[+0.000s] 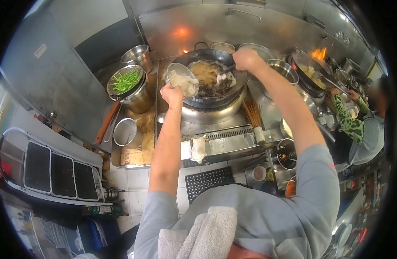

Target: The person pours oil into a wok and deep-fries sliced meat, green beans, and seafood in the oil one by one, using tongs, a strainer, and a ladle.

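A large black wok (213,102) of bubbling brown oil sits on the burner in front of me. My left hand (171,95) is closed on the rim of a metal bowl (169,71), tilted at the wok's left edge, with pale, translucent pieces (183,83) inside. Over the wok's upper right side, my right hand (247,59) grips a dark utensil handle that runs down into the oil. White pieces (226,78) lie at its lower end; the tip itself is hard to make out.
Green beans (126,81) rest in a strainer over a pot at left, its wooden handle (107,123) sticking out. A bamboo brush (253,114) lies right of the burner. At far right a co-worker (358,125) tends another wok (311,71) near flames.
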Action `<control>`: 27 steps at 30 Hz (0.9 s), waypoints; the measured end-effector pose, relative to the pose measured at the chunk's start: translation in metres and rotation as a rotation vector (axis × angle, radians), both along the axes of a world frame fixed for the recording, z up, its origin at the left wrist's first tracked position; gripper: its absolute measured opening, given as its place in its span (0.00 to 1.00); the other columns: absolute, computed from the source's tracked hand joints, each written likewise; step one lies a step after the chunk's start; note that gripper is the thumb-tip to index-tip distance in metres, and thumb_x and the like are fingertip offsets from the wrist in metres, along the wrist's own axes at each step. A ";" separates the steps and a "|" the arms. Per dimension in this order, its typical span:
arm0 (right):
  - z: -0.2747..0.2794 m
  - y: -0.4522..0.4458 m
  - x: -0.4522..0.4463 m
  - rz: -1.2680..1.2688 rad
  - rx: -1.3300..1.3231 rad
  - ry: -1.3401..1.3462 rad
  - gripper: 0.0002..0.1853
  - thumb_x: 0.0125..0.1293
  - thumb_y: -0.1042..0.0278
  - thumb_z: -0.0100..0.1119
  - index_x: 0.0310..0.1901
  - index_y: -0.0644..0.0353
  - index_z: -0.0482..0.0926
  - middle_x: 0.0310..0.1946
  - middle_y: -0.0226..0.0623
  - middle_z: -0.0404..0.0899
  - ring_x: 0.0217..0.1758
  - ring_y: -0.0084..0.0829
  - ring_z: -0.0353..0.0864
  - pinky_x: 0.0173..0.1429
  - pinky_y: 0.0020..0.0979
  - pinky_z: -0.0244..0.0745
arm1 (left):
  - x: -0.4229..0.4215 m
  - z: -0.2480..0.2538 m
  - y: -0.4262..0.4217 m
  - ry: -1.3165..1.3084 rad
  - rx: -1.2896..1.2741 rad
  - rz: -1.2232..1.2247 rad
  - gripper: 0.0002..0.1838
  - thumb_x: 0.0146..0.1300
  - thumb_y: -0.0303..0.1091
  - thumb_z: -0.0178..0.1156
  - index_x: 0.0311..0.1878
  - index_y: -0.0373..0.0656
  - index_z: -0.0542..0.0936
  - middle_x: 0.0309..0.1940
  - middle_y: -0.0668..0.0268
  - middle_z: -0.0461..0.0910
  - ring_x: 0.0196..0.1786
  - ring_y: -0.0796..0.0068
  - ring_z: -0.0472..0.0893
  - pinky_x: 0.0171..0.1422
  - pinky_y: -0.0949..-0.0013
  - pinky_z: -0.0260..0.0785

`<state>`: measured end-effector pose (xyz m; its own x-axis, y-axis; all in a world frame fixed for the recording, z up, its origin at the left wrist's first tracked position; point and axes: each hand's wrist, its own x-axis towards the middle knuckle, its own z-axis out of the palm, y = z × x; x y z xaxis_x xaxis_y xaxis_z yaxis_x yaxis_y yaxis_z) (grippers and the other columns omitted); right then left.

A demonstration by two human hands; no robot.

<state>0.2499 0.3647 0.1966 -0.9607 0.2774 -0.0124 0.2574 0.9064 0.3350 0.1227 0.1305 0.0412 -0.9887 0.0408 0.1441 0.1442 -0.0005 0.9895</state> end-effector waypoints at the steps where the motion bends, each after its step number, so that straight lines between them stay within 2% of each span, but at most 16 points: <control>1: -0.023 0.007 -0.003 -0.002 0.009 -0.016 0.14 0.52 0.66 0.57 0.39 0.60 0.83 0.40 0.42 0.83 0.46 0.39 0.82 0.48 0.39 0.78 | -0.003 -0.003 -0.002 0.007 -0.002 0.013 0.06 0.50 0.18 0.51 0.31 0.32 0.77 0.30 0.57 0.79 0.28 0.66 0.82 0.23 0.63 0.81; 2: -0.040 0.011 -0.006 -0.005 0.016 -0.030 0.14 0.53 0.65 0.57 0.39 0.60 0.83 0.40 0.42 0.83 0.46 0.39 0.82 0.49 0.39 0.77 | -0.006 -0.004 -0.005 0.016 -0.007 0.024 0.06 0.50 0.18 0.51 0.31 0.32 0.77 0.30 0.57 0.80 0.28 0.66 0.82 0.24 0.63 0.81; 5: -0.060 0.014 -0.011 -0.059 -0.043 0.173 0.14 0.54 0.63 0.57 0.39 0.60 0.83 0.41 0.42 0.83 0.47 0.39 0.82 0.50 0.39 0.77 | -0.018 -0.013 -0.011 -0.027 0.065 -0.029 0.05 0.50 0.18 0.52 0.30 0.32 0.77 0.30 0.57 0.79 0.29 0.66 0.82 0.25 0.64 0.81; 8: -0.004 -0.023 -0.005 0.041 -0.175 0.047 0.16 0.51 0.63 0.59 0.40 0.61 0.82 0.41 0.44 0.82 0.46 0.41 0.82 0.48 0.40 0.77 | 0.001 0.006 -0.014 -0.015 0.011 -0.043 0.04 0.51 0.19 0.53 0.30 0.33 0.77 0.30 0.58 0.79 0.30 0.67 0.82 0.25 0.65 0.81; 9: 0.003 -0.033 -0.007 0.083 -0.200 -0.002 0.16 0.51 0.63 0.59 0.40 0.62 0.82 0.41 0.44 0.83 0.45 0.41 0.82 0.48 0.40 0.77 | 0.006 0.009 -0.011 0.012 0.027 -0.043 0.01 0.49 0.19 0.54 0.26 0.32 0.74 0.29 0.57 0.78 0.26 0.67 0.81 0.21 0.65 0.77; 11: -0.008 -0.053 -0.011 0.201 -0.115 -0.001 0.14 0.50 0.62 0.59 0.34 0.62 0.83 0.34 0.47 0.82 0.40 0.43 0.83 0.44 0.41 0.78 | 0.011 0.013 0.002 0.069 0.068 -0.050 0.06 0.44 0.19 0.56 0.18 0.31 0.68 0.27 0.56 0.76 0.19 0.66 0.78 0.14 0.65 0.71; 12: -0.013 -0.059 -0.008 0.259 -0.075 -0.003 0.13 0.50 0.61 0.58 0.32 0.63 0.83 0.31 0.48 0.82 0.38 0.43 0.83 0.42 0.42 0.78 | 0.006 0.010 0.006 0.141 -0.081 -0.029 0.02 0.44 0.20 0.56 0.23 0.31 0.74 0.29 0.52 0.77 0.27 0.58 0.79 0.28 0.59 0.76; 15: 0.005 -0.055 -0.004 0.044 -0.110 -0.021 0.15 0.49 0.65 0.57 0.39 0.58 0.83 0.38 0.42 0.83 0.43 0.42 0.83 0.45 0.40 0.78 | 0.011 -0.002 0.018 0.640 -0.368 0.318 0.06 0.43 0.22 0.56 0.27 0.32 0.78 0.31 0.47 0.78 0.40 0.51 0.77 0.47 0.56 0.71; 18: -0.004 -0.019 0.006 -0.055 -0.100 -0.035 0.15 0.51 0.66 0.57 0.41 0.58 0.83 0.41 0.41 0.83 0.46 0.41 0.82 0.47 0.39 0.77 | -0.008 -0.009 0.013 0.464 -0.363 0.141 0.08 0.42 0.23 0.55 0.28 0.35 0.80 0.32 0.46 0.78 0.50 0.49 0.73 0.57 0.55 0.64; 22: -0.051 0.008 0.006 -0.077 -0.069 -0.030 0.15 0.51 0.66 0.57 0.41 0.58 0.83 0.41 0.42 0.82 0.46 0.41 0.82 0.48 0.39 0.77 | -0.017 -0.016 0.011 0.476 -0.424 0.198 0.08 0.42 0.22 0.54 0.27 0.34 0.80 0.32 0.48 0.79 0.47 0.49 0.74 0.54 0.56 0.66; 25: -0.037 0.005 0.004 -0.072 -0.159 0.114 0.15 0.50 0.65 0.57 0.40 0.60 0.83 0.41 0.44 0.83 0.46 0.41 0.82 0.49 0.39 0.78 | -0.013 -0.008 0.004 0.462 -0.406 0.149 0.08 0.41 0.22 0.54 0.27 0.34 0.80 0.30 0.48 0.79 0.46 0.49 0.74 0.54 0.55 0.66; 27: -0.013 -0.021 0.001 0.022 -0.170 0.036 0.15 0.49 0.63 0.57 0.38 0.60 0.83 0.39 0.44 0.83 0.44 0.41 0.83 0.47 0.39 0.78 | -0.018 -0.011 0.005 0.416 -0.435 0.106 0.09 0.41 0.22 0.55 0.28 0.35 0.81 0.30 0.48 0.79 0.46 0.48 0.75 0.53 0.56 0.66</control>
